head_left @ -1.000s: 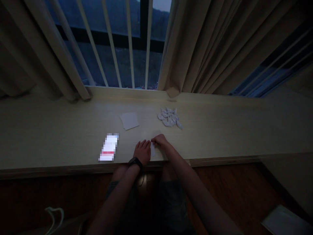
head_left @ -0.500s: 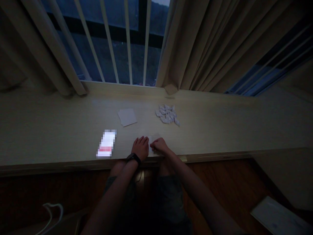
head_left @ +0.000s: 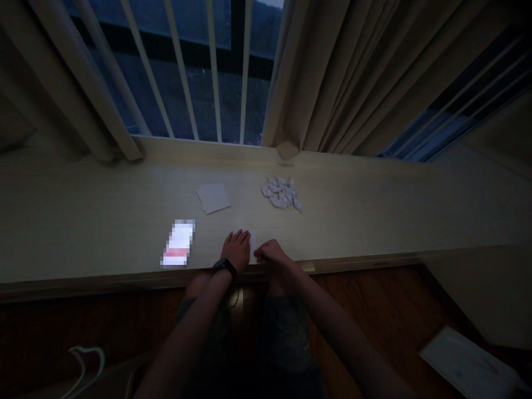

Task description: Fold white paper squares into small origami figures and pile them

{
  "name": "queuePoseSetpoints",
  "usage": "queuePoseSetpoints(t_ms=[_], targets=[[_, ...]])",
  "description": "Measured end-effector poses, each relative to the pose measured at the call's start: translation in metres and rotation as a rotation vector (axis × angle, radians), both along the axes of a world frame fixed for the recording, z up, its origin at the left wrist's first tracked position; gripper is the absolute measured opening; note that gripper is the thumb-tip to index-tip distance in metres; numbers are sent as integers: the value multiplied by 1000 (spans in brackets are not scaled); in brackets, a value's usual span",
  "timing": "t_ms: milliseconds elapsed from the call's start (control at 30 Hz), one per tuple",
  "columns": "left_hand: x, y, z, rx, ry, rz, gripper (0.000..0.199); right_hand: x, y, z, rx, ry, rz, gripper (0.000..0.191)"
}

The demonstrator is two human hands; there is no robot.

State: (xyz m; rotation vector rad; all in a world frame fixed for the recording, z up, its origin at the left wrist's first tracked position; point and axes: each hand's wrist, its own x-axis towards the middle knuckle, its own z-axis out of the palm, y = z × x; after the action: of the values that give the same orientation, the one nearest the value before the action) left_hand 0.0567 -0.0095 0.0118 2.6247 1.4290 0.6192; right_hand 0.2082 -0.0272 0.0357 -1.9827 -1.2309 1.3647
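My left hand (head_left: 236, 249), with a dark band on its wrist, lies flat on the left part of a small white paper (head_left: 252, 247) near the sill's front edge. At the paper's right side my right hand (head_left: 269, 252) is closed, fingertips down by its edge; whether they pinch it is too dark to tell. Beyond my left hand lies a small stack of white square sheets (head_left: 214, 198). Several crumpled or twisted white paper pieces (head_left: 281, 193) form a pile farther back, a little right of my hands.
A phone with a lit, blurred screen (head_left: 178, 244) lies on the pale sill (head_left: 357, 216) left of my hands. Curtains (head_left: 328, 77) and a barred window stand behind. Below are a white hanger (head_left: 102, 360) and a pale flat object (head_left: 469, 363).
The whole view has shifted slightly. My right hand has moved a little down along the paper's right side, and more of the paper shows. My left hand stays flat.
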Motion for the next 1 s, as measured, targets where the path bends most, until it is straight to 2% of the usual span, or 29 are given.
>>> queuePoseSetpoints(t_ms=[100,233,300,500,600,767,1000], targets=[[0,0,0,-1,5,-10,41,-3,12,4,-16,-21,-34,17],[0,0,0,-1,4,-10,42,-5,34,6,-18,-40,-59,35],[0,0,0,-4,3,-9,42,-5,47,5,-16,-55,-70,36],[-1,0,1,-11,-4,-6,42,-1,80,-5,15,-133,-118,16],[-1,-1,3,-15,-7,-1,42,1,86,-10,37,-173,-134,15],[-1,-2,4,-18,0,12,42,4,74,-12,55,-221,-108,14],[-1,-2,4,-28,30,21,43,4,17,-16,184,-375,80,17]])
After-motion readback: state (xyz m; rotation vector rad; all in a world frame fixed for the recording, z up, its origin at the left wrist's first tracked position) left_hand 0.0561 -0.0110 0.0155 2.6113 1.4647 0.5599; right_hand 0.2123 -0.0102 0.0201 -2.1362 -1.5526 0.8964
